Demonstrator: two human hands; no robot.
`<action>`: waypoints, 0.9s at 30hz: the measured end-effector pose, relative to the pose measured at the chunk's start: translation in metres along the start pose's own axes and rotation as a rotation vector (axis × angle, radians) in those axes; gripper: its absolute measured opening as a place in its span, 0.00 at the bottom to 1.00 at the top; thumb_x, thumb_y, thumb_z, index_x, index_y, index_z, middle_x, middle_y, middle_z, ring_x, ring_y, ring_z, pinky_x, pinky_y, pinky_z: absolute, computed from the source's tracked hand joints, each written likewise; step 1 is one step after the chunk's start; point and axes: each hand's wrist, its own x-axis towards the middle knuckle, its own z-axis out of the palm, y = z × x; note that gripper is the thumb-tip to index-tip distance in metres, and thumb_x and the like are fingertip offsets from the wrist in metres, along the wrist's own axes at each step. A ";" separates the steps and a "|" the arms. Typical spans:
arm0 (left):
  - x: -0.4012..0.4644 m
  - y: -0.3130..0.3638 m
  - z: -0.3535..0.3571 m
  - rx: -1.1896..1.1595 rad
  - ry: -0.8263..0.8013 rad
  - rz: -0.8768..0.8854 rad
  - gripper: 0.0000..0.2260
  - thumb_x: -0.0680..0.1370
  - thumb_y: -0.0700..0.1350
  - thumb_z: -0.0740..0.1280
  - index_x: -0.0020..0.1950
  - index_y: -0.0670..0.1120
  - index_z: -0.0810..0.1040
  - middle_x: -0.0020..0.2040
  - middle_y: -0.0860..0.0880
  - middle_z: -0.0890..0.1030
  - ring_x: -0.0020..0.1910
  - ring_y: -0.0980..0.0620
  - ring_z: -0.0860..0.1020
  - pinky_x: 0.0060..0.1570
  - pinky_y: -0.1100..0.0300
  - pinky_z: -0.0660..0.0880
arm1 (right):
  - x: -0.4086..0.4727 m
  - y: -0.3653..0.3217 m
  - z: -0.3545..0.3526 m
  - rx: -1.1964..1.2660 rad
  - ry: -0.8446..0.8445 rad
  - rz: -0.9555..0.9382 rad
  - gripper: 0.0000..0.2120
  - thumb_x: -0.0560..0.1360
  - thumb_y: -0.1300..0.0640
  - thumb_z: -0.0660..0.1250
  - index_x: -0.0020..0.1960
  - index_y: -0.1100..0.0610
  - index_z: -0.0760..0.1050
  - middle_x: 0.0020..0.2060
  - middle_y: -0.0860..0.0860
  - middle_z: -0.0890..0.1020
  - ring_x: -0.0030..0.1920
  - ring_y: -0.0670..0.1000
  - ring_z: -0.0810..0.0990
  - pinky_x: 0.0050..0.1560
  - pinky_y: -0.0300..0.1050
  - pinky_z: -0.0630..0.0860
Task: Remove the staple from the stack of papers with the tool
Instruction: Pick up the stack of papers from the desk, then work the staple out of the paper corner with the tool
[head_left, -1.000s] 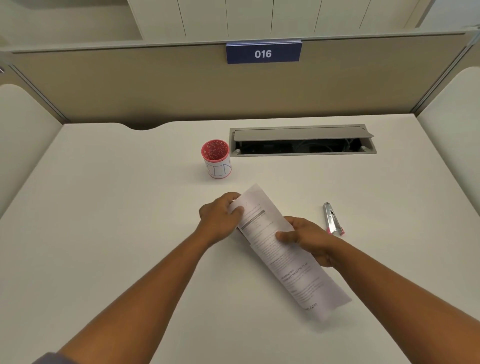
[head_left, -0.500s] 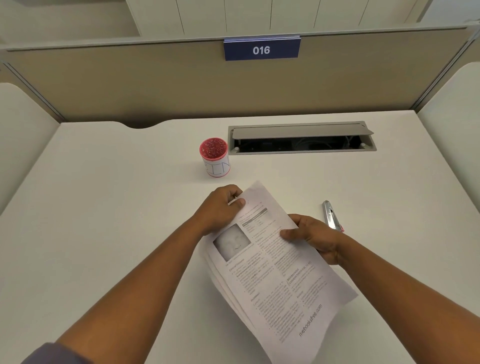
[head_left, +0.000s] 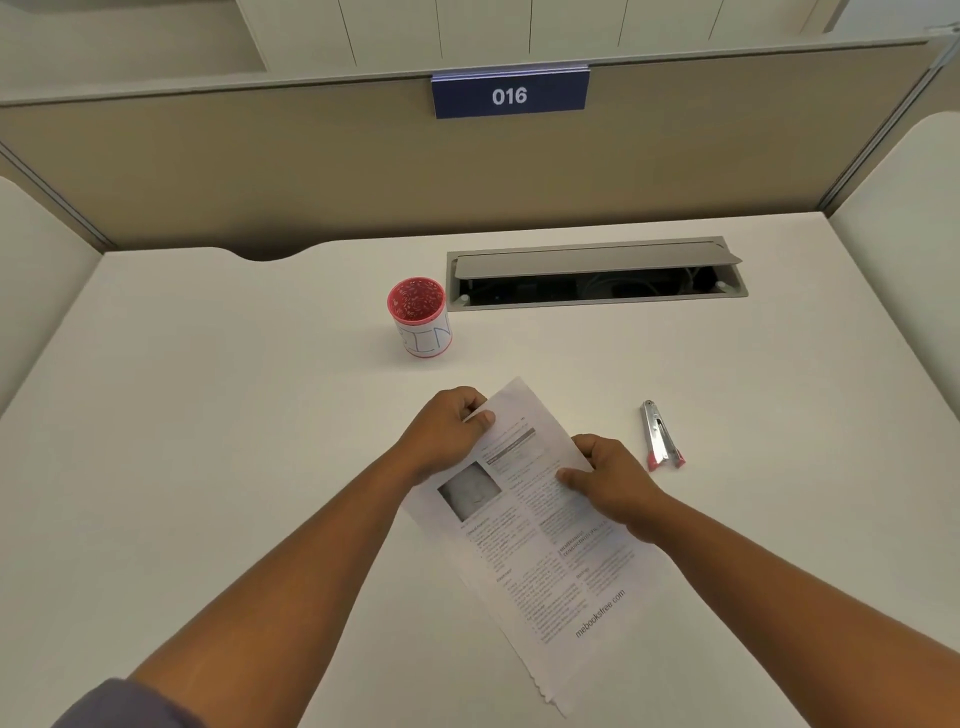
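Holding the stack of white printed papers at the middle of the white desk, we see it angled, its far corner toward the cup and its fanned lower edges toward us. Our left hand pinches the top left corner, thumb on the page; our right hand grips the right edge, thumb pressed on the print. The front page carries a grey picture, columns of text and a web address; we cannot make out the staple. Just right of the papers, apart from them, lies the silver staple remover with pink tips, untouched. Beyond stands a red-rimmed white cup labelled in blue, holding small bits we cannot identify. Behind it, a grey cable hatch stands open.
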 end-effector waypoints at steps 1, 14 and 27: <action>0.001 -0.001 0.001 -0.010 0.004 -0.004 0.08 0.83 0.50 0.64 0.51 0.49 0.80 0.48 0.53 0.84 0.46 0.52 0.81 0.40 0.60 0.73 | 0.001 0.002 0.001 -0.020 0.023 -0.011 0.07 0.79 0.58 0.70 0.56 0.49 0.79 0.51 0.47 0.86 0.46 0.49 0.87 0.46 0.48 0.85; 0.003 -0.008 0.011 0.003 0.015 -0.030 0.10 0.84 0.51 0.63 0.45 0.52 0.78 0.45 0.52 0.83 0.43 0.52 0.80 0.39 0.61 0.72 | 0.023 0.037 -0.032 -0.474 0.661 -0.006 0.26 0.76 0.56 0.70 0.72 0.55 0.69 0.69 0.55 0.69 0.69 0.62 0.67 0.66 0.61 0.66; 0.000 -0.013 0.015 -0.105 0.003 -0.088 0.10 0.83 0.50 0.64 0.48 0.50 0.83 0.46 0.53 0.85 0.44 0.53 0.82 0.41 0.61 0.75 | 0.027 0.027 -0.036 -0.166 0.617 -0.085 0.23 0.73 0.65 0.67 0.67 0.55 0.75 0.57 0.52 0.82 0.55 0.53 0.80 0.58 0.48 0.76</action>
